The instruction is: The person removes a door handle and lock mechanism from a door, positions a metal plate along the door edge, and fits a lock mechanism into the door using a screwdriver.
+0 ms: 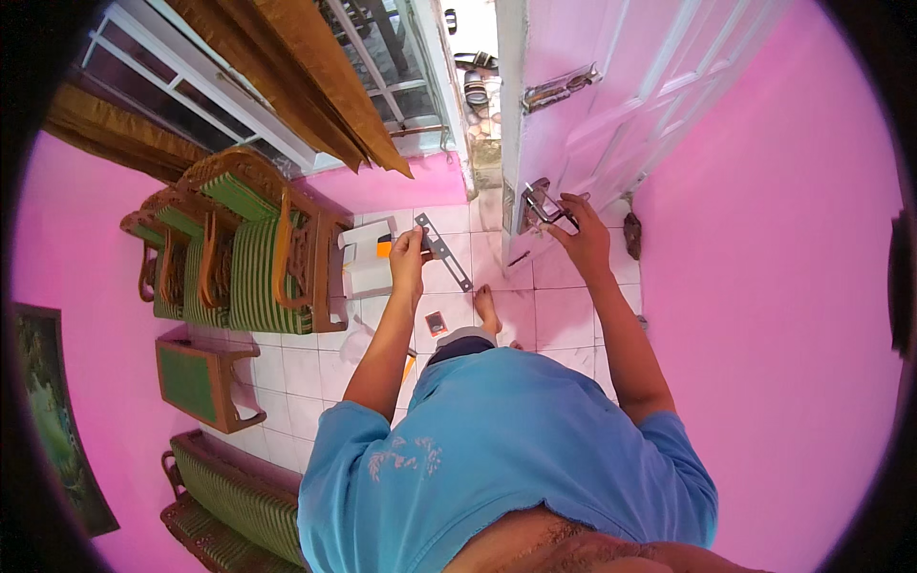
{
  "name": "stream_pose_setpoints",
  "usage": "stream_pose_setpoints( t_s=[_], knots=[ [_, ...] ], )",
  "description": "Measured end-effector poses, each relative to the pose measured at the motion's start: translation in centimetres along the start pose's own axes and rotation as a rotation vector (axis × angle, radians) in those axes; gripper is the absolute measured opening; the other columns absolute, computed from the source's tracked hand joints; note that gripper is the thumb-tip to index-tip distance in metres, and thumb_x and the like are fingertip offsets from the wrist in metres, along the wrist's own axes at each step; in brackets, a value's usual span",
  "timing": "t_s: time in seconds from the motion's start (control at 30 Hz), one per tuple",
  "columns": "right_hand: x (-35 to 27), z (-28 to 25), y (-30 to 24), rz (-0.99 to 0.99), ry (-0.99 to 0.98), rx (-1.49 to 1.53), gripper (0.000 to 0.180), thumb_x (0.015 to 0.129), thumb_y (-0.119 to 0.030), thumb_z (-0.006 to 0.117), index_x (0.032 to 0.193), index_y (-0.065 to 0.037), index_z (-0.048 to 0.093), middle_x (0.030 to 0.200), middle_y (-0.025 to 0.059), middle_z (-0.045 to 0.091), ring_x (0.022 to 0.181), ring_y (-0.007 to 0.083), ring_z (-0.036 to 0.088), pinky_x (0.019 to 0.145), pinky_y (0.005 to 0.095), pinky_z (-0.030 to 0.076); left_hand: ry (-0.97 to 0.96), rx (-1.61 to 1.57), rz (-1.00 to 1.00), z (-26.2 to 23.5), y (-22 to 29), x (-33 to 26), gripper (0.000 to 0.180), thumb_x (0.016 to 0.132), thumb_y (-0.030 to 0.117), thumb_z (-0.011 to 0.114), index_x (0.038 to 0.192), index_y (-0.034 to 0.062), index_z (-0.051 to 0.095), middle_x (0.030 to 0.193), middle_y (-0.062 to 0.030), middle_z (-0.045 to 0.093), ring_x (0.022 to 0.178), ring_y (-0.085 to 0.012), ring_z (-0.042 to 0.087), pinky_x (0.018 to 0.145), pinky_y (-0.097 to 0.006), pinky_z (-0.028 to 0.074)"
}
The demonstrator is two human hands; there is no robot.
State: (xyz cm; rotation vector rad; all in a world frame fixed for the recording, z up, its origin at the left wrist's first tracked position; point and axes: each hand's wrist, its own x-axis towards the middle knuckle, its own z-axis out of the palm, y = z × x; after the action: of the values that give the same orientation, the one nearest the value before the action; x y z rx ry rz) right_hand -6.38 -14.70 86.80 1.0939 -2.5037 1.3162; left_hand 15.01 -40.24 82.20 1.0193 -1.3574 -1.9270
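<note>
In my left hand (408, 260) is a long flat grey metal lock plate with cut-out slots (449, 259), pinched near its upper end and held tilted above the floor. My right hand (585, 234) has its fingers closed around a dark metal door handle (551, 206), at the edge of the open pink door (573, 143). Whether this handle is fastened to the door is hard to tell. Higher on the same door sits a worn metal fitting (561, 88).
An opened white box (368, 272) with an orange item lies left on the tiled floor, and a small red-and-black packet (437, 323) lies near my foot. Green-striped wooden chairs (267, 258) and a low table (191, 382) stand left. Sandals (476, 88) lie beyond the doorway.
</note>
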Motion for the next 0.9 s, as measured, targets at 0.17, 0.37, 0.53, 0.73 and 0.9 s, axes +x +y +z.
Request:
stream_pose_setpoints(
  t_s=[0.17,0.37,0.53,0.73,0.9],
  knots=[
    [0.2,1.3,-0.1,-0.050,0.096,0.063,0.048,0.073,-0.029,0.086,0.110,-0.004,0.068,0.123,0.0045,0.067,0.102,0.0233,0.069,0.084,0.0327,0.055,0.023,-0.057,0.020,-1.0,0.1,-0.2,0.024,0.101,0.027,0.061,0.095,0.0048,0.068,0.084,-0.0035,0.066,0.072,-0.0123,0.064,0.064,-0.031,0.058],
    [0.5,1.4,-0.6,0.017,0.042,0.124,0.047,0.075,-0.017,0.086,0.114,-0.002,0.066,0.124,0.0065,0.067,0.100,0.0203,0.068,0.085,0.0308,0.055,0.036,-0.054,0.046,-1.2,0.0,-0.2,0.025,0.101,0.027,0.060,0.095,0.0032,0.067,0.085,-0.0047,0.066,0.073,-0.0125,0.064,0.062,-0.030,0.059],
    [1.2,2.3,-0.1,-0.025,0.077,0.090,0.049,0.073,-0.022,0.088,0.113,-0.001,0.067,0.123,0.0059,0.068,0.093,0.0194,0.070,0.081,0.0309,0.056,0.025,-0.050,0.017,-1.7,-0.7,-0.1,0.023,0.101,0.026,0.060,0.098,0.0048,0.067,0.089,-0.0042,0.068,0.078,-0.0132,0.066,0.066,-0.032,0.058],
    [2.4,3.2,-0.3,-0.079,0.116,0.050,0.050,0.072,-0.025,0.088,0.111,-0.001,0.067,0.122,0.0050,0.068,0.088,0.0180,0.070,0.078,0.0312,0.056,0.043,-0.073,-0.016,-2.8,-1.9,0.3,0.025,0.100,0.027,0.061,0.099,0.0033,0.067,0.089,-0.0050,0.067,0.076,-0.0132,0.065,0.066,-0.032,0.058],
    [3.5,4.4,-0.5,-0.057,0.101,0.042,0.048,0.073,-0.026,0.088,0.109,-0.001,0.068,0.120,0.0052,0.069,0.085,0.0171,0.070,0.077,0.0305,0.056,0.065,-0.071,-0.042,-3.6,-2.8,0.1,0.024,0.100,0.027,0.062,0.098,0.0036,0.067,0.087,-0.0041,0.065,0.076,-0.0133,0.065,0.066,-0.031,0.058]
  ],
)
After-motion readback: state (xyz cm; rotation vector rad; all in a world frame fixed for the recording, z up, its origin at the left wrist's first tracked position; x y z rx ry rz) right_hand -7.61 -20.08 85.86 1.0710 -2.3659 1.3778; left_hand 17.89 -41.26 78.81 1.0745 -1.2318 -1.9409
